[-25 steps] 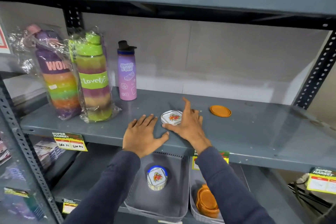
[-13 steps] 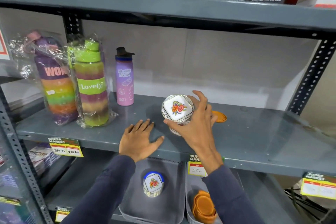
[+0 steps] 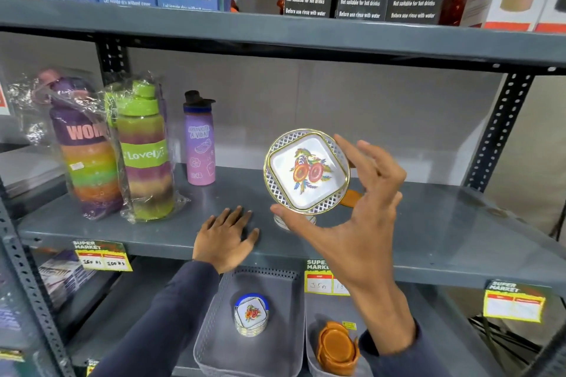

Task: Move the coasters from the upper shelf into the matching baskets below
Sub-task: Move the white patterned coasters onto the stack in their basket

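- Now the right hand (image 3: 358, 223) is gripping the floral coaster (image 3: 306, 171) by its rim, lifted well above the grey shelf (image 3: 428, 223) where it lay a second ago.
- Left hand (image 3: 225, 237) is staying flat on the shelf edge, fingers spread, gripping nothing.
- Matching coasters (image 3: 251, 315) are sitting in the left basket (image 3: 214, 330) below, orange ones (image 3: 337, 349) at right.
- Bottles are reading "Lovely" (image 3: 144, 150) and "APROVEITE A VIDA" (image 3: 200, 144); price tags (image 3: 102, 255) are reading "SUPER MARKET".

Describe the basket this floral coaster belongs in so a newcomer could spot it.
Under the grey shelf, two baskets sit side by side. The left basket, below the left hand, holds a floral coaster stack; its neighbour holds orange coasters.
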`<state>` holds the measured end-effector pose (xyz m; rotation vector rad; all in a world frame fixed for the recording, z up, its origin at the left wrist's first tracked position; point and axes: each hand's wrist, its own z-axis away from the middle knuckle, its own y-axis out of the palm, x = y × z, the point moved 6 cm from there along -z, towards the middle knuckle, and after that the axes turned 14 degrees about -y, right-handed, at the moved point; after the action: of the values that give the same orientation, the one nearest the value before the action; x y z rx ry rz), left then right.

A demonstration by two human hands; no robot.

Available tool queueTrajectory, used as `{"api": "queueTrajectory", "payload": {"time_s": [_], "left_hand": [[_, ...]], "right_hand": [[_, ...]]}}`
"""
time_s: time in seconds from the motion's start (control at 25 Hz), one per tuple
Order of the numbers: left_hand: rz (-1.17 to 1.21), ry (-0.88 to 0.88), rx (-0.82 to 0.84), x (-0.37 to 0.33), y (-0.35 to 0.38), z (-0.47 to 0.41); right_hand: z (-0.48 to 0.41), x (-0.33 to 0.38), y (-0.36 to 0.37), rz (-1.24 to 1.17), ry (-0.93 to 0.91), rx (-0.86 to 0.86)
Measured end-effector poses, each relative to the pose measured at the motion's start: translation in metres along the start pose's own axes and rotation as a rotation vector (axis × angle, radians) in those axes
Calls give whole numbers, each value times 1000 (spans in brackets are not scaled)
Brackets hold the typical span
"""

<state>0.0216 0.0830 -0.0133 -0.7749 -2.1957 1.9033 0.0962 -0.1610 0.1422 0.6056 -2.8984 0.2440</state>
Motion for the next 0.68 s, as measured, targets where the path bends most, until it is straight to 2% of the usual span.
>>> {"api": "queueTrajectory", "payload": {"time_s": [0.12,0.24,0.48,0.68], "left_hand": [[7,-6,34,0,-14,4],[-113,42,56,-2,-22,4],[-5,27,-67,5,-8,-8],[4,22,-79,8,-5,-14]], "right_hand": [[25,-3,8,-70,26,31],[74,-7,24,-143,100,96],[210,-40,76,-256,404,287],[306,-94,132,-98,622,603]]}}
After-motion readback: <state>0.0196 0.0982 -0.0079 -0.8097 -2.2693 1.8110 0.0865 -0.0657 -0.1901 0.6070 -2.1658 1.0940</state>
